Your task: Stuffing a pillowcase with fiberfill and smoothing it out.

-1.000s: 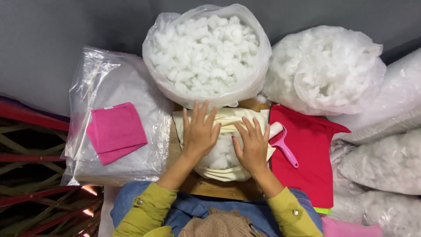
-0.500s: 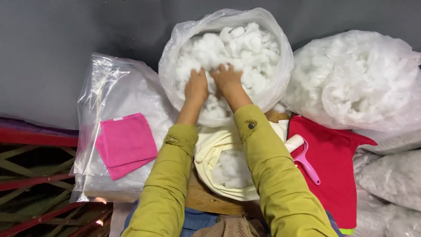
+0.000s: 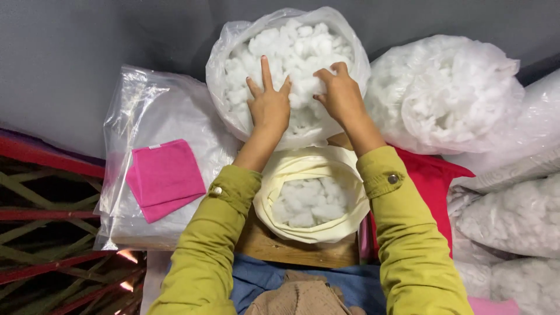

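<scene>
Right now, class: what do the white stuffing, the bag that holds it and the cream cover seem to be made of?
White stuffing: probably synthetic fibre fill; soft matte clumps.
Bag: thin clear plastic film; glossy, crinkled, see-through.
Cream cover: woven or knit fabric, matte; it folds softly at the rolled rim.

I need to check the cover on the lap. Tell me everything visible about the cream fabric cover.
The cream fabric cover is soft, pale yellow cloth, its open mouth rolled back into a thick rim facing up. White stuffing partly fills it. It sits on a wooden board below the clear stuffing bag, between both sleeves; neither hand touches it.
</scene>
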